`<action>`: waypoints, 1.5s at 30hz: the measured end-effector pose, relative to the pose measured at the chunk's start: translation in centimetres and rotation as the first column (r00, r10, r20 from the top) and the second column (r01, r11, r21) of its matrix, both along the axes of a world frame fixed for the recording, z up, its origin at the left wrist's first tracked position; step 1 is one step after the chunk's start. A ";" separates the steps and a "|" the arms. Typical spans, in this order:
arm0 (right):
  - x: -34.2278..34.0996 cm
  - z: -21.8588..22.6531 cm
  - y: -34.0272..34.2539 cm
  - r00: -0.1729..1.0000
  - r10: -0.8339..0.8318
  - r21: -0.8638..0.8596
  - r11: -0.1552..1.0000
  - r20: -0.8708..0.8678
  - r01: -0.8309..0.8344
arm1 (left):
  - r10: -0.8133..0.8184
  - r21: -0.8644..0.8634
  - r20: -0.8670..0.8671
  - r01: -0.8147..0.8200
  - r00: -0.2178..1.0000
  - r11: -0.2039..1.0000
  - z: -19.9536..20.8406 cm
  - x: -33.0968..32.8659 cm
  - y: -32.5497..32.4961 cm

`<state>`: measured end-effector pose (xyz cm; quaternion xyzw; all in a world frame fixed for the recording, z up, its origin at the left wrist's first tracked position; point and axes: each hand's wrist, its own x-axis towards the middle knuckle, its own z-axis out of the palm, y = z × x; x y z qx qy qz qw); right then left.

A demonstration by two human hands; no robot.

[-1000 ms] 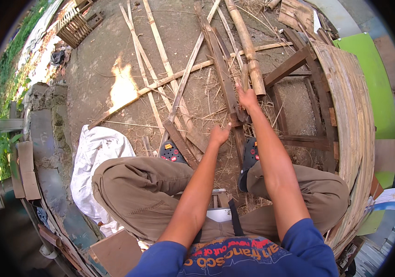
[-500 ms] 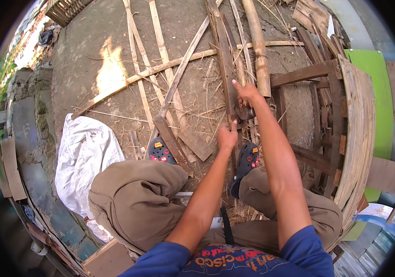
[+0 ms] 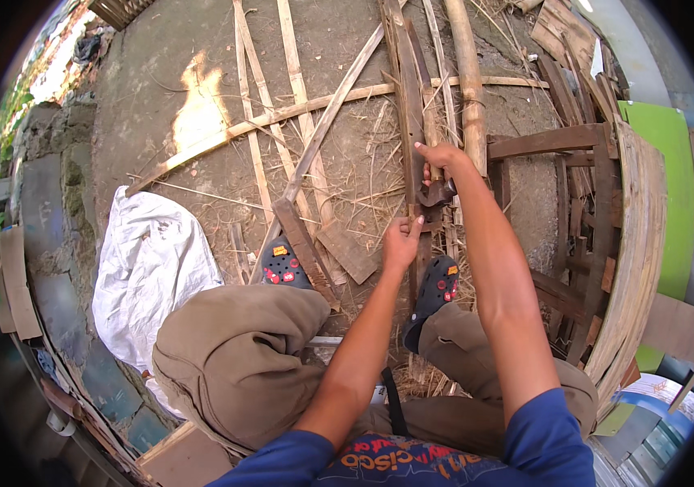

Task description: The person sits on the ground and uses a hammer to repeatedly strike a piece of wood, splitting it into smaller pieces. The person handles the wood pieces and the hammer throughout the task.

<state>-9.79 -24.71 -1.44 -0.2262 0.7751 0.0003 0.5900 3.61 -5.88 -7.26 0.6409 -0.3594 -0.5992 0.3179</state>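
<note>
Right in the middle of the ground, the right hand has its fingers curled round a dark hooked tool, thumb stretched out to the left — the tool's curved end pokes out on the near side of the fist. Just nearer and to the left, the left hand has its fingers bent in and its thumb by a long dark board; whether those fingers grip it, I cannot tell. The board runs away to the far side, left of the tool, and a thick bamboo pole lies to its right.

Over on the left, pale strips criss-cross, with one long slat lying across them. Near the feet we have a short dark plank and a small flat board side by side, between two dark clogs dotted with bright charms. Far left, a crumpled white sack — and on the right, a dark wooden frame beside pale planks, a green panel beyond.
</note>
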 end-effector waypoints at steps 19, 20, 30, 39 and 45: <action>1.1 0.8 4.4 0.981 -0.191 -0.543 0.827 -0.022 0.148 | 0.038 0.041 0.192 -0.047 0.981 0.998 -0.7 -1.5 -0.9; 1.1 0.9 4.4 0.977 -0.213 -0.527 0.831 0.000 0.181 | 0.033 0.080 0.136 -0.044 0.990 0.996 -0.5 -1.2 -1.1; -0.4 2.1 -1.3 0.890 -0.316 -0.416 0.797 0.330 0.437 | -0.109 0.148 0.136 0.089 0.985 0.985 1.3 0.3 -2.3; 1.4 3.1 -0.4 0.911 -0.386 -0.502 0.765 0.144 0.403 | -0.111 0.111 0.170 0.093 0.979 0.989 1.8 1.9 -3.9; 1.0 2.3 0.2 0.940 -0.334 -0.601 0.766 -0.066 0.230 | 0.005 -0.003 -0.058 -0.006 0.998 1.000 3.1 1.0 -7.7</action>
